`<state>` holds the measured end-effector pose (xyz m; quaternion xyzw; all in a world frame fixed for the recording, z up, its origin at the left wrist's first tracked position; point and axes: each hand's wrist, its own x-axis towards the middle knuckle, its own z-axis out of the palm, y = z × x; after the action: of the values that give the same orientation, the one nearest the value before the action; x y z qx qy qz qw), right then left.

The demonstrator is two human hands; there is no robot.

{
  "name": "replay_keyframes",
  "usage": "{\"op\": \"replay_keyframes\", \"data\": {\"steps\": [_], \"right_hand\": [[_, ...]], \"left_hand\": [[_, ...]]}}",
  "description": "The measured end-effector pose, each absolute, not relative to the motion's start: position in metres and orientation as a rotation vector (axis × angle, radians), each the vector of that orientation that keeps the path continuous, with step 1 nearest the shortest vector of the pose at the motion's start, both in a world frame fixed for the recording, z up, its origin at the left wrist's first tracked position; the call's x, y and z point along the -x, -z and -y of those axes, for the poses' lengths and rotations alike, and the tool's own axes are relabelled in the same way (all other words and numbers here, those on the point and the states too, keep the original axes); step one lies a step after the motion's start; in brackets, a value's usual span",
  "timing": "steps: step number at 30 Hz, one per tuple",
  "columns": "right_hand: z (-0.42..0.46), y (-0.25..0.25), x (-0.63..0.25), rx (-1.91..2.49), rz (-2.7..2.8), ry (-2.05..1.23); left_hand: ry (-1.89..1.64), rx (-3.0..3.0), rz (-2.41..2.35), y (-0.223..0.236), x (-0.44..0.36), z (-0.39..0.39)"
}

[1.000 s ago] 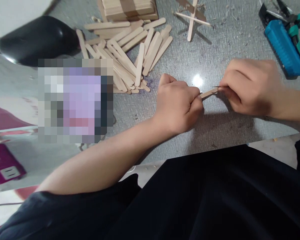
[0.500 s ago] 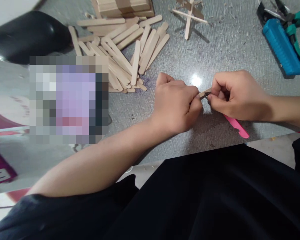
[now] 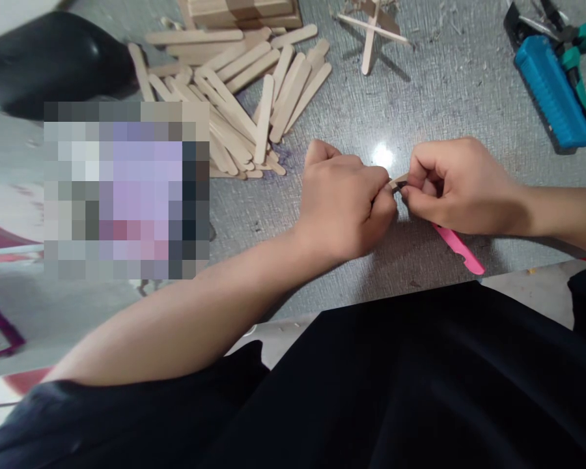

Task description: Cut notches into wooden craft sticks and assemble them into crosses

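Note:
My left hand point(image 3: 346, 202) is closed round a wooden craft stick point(image 3: 399, 178), pressing it near the tabletop; only a short piece shows between my hands. My right hand point(image 3: 461, 185) is closed on a slim knife with a pink handle point(image 3: 459, 249), which sticks out below the palm toward the table's front edge. The knife's dark blade point(image 3: 399, 187) lies against the stick, close to my left fingertips. How far the stick runs under either hand is hidden.
A loose pile of craft sticks point(image 3: 262, 120) lies beyond my left hand, with a bundled stack point(image 3: 244, 10) behind. Crossed sticks point(image 3: 370, 45) stand farther back. A blue-handled tool point(image 3: 554, 94) and green-handled pliers point(image 3: 583, 91) lie right. A black rounded object point(image 3: 58, 65) and blurred-out item point(image 3: 146, 189) are left.
My right hand has turned and shifted left toward my left hand, bringing the pink handle into view and the blade onto the stick. In the last half second, little has moved.

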<state>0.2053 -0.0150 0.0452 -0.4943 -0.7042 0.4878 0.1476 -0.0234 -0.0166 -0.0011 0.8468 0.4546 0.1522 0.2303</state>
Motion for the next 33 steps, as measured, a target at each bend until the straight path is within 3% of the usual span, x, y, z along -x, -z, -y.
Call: {"op": "replay_keyframes", "data": {"steps": [33], "right_hand": [[0.0118, -0.0477, -0.2068, 1.461, 2.083, -1.414]], "left_hand": [[-0.421, -2.294, -1.244, 0.0015, 0.0251, 0.0153]]}}
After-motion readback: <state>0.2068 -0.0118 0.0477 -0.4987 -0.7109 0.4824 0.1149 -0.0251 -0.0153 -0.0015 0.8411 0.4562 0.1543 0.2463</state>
